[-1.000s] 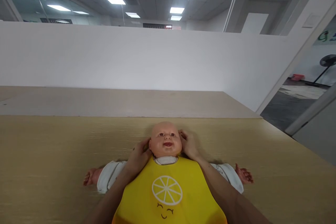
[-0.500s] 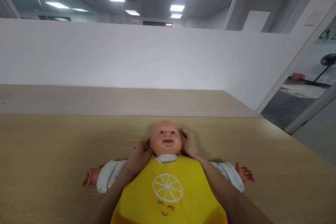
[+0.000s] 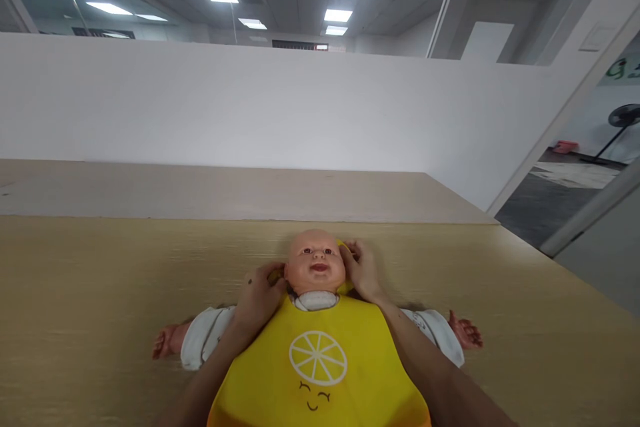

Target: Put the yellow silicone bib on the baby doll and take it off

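A baby doll (image 3: 316, 260) lies on its back on the wooden table, arms in white sleeves spread to both sides. Over its chest lies a yellow bib (image 3: 270, 360) with a white citrus slice and a small smiling print. My left hand (image 3: 260, 297) is beside the doll's head, its fingers closed on a yellow strap of the bib. On the other side of the head, my right hand (image 3: 362, 272) pinches the other yellow strap, part of which shows above the fingers. Behind the neck, the straps are hidden.
The tabletop (image 3: 90, 280) meets a paler board (image 3: 215, 193) at the back, with a white wall (image 3: 215, 107) behind it. At the right is a doorway with a fan (image 3: 624, 115) and a red container (image 3: 566, 147) on the floor beyond.
Both hands have shifted slightly outward from the doll's head. More yellow strap now shows at the right hand and in the left fingers. The doll and bib have barely moved.
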Demonstrator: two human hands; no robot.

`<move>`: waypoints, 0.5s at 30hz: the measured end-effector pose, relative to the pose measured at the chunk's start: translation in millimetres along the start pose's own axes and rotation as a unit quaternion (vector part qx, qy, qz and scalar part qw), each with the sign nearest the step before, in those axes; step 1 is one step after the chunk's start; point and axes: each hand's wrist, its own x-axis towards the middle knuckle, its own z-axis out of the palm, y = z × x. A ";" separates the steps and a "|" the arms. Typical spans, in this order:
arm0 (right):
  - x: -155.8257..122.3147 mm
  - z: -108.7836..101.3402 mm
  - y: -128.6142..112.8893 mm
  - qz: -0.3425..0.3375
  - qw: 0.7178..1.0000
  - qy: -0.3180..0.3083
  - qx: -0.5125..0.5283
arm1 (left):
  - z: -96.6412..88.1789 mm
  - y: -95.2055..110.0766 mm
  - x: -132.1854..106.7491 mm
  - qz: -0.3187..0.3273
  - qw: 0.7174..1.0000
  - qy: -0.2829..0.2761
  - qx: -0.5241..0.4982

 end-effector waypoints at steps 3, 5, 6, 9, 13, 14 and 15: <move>2.4 -5.2 -4.5 -0.022 0.998 0.054 -0.006 | -7.4 4.0 -1.7 -0.011 0.999 0.048 -0.017; 2.9 -9.2 -10.8 -0.040 0.996 0.084 0.014 | -11.7 4.7 -1.8 -0.021 0.996 0.079 -0.042; 2.4 -11.4 -15.7 -0.053 0.994 0.095 0.030 | -13.3 4.6 -1.6 -0.024 0.994 0.090 -0.066; -4.5 -19.0 -39.1 -0.122 0.984 0.101 0.077 | -17.0 5.9 -2.4 -0.022 0.976 0.106 -0.188; -27.8 -29.8 -84.1 -0.281 0.958 0.061 0.005 | -22.7 22.2 -13.6 0.021 0.952 0.095 -0.291; -35.0 -31.6 -95.0 -0.326 0.944 0.037 -0.037 | -24.6 28.7 -18.4 0.041 0.954 0.084 -0.286; -41.9 -32.7 -104.6 -0.363 0.929 0.011 -0.069 | -26.6 35.3 -23.6 0.061 0.957 0.068 -0.275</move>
